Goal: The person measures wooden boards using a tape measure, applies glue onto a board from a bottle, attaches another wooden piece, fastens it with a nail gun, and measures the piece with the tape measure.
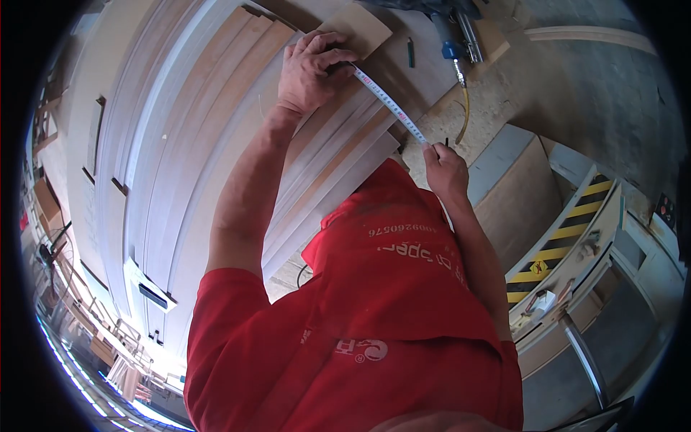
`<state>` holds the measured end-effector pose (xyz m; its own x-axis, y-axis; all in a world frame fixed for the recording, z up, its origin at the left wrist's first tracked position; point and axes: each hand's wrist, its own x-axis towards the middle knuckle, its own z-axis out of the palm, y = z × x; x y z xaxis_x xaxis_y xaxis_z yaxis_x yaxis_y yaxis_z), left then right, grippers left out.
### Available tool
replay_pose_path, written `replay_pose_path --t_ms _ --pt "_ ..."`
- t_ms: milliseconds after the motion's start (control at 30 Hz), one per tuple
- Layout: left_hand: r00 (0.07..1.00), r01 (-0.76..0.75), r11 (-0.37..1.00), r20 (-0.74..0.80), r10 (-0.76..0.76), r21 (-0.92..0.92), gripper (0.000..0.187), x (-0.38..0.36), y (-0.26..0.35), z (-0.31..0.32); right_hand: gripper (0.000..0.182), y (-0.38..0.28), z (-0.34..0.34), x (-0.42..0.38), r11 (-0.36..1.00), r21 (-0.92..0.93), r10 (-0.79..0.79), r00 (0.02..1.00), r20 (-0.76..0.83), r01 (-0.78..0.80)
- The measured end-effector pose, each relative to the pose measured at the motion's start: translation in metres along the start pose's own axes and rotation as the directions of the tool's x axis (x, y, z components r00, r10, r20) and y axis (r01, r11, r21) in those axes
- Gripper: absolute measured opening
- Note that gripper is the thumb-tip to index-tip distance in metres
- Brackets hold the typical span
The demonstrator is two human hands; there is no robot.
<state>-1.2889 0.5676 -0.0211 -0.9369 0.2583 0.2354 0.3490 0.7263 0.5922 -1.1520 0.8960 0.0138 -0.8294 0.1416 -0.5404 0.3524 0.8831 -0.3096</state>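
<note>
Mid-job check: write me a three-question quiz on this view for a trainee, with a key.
1. True or false: the tape runs between the left hand and the right hand.

2. What colour is the body of the power tool at the top of the view?
a) red
b) blue
c) orange

3. Fill in the missing word: the striped band on the right is yellow and ____.

Key: 1 true; 2 b; 3 black.
</note>
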Motion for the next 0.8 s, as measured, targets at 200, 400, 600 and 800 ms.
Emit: replay_pose_path --t_ms 200,400,600,800 --pt "1.0 -0.011 1.0 0.005 0.011 0.011 0.03 0.0 0.002 -0.002 0.046 0.002 0.004 -0.001 0.999 0.006 -0.033 0.998 -0.052 0.034" --pt "1.0 -0.018 1.0 -0.004 0.018 0.015 0.031 -0.002 0.0 0.0 0.047 -0.004 -0.001 -0.004 1.0 -0.025 -0.01 1.0 -0.007 0.01" --pt "1.0 -0.017 1.0 -0.015 0.018 0.022 0.031 -0.001 -0.001 0.002 0.046 0.0 0.003 -0.003 0.999 -0.011 -0.032 0.999 -0.044 0.031" --pt "1.0 -0.018 1.0 -0.014 0.018 0.025 0.031 -0.001 0.0 0.001 0.047 -0.001 0.002 -0.002 1.0 -0.019 -0.007 1.0 -0.01 0.007"
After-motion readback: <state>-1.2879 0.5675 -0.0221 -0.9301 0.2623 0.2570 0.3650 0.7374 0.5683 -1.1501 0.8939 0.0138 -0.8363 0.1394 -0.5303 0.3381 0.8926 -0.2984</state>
